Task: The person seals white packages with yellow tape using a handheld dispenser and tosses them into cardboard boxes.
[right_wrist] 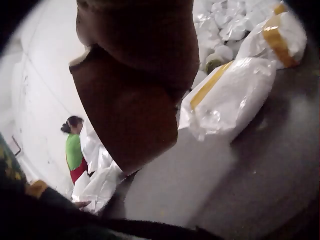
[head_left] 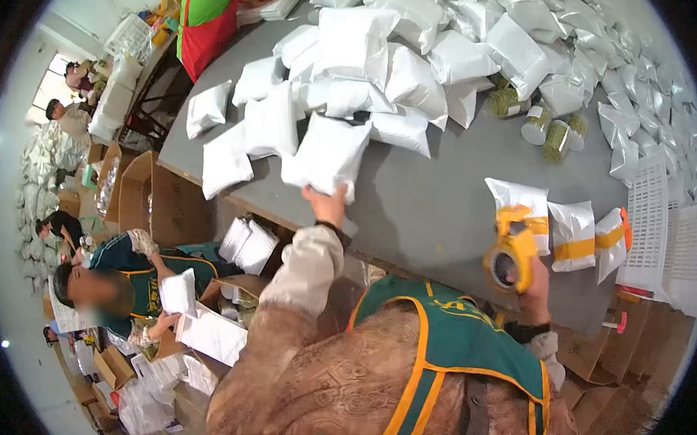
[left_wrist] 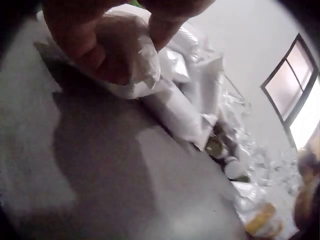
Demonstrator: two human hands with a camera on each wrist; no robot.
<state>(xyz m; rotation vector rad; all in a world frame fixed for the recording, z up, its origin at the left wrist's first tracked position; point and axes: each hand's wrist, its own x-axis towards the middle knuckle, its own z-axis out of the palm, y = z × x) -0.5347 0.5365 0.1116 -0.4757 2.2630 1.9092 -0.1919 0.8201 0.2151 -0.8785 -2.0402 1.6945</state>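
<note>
My left hand point(head_left: 327, 207) pinches the near end of a stuffed white mailer bag point(head_left: 327, 153) at the edge of the bag pile. In the left wrist view the thumb and curled fingers close on the crumpled end of that bag point(left_wrist: 145, 60). A yellow tape dispenser point(head_left: 523, 249) is in the grip of my right hand point(head_left: 535, 289), over the table's near side. The right wrist view shows a broad brown surface point(right_wrist: 125, 110) below that hand. Just beyond the dispenser lie three white bags with yellow-brown tape bands, among them the middle one point(head_left: 571, 253).
The grey table point(head_left: 444, 191) carries a heap of white bags point(head_left: 422, 24) and several jars point(head_left: 557, 138) with green contents. A white plastic basket point(head_left: 648, 217) stands at the right. One person in green and red point(head_left: 209, 21) works beyond; another point(head_left: 116, 292) sits left near cardboard boxes point(head_left: 168, 200).
</note>
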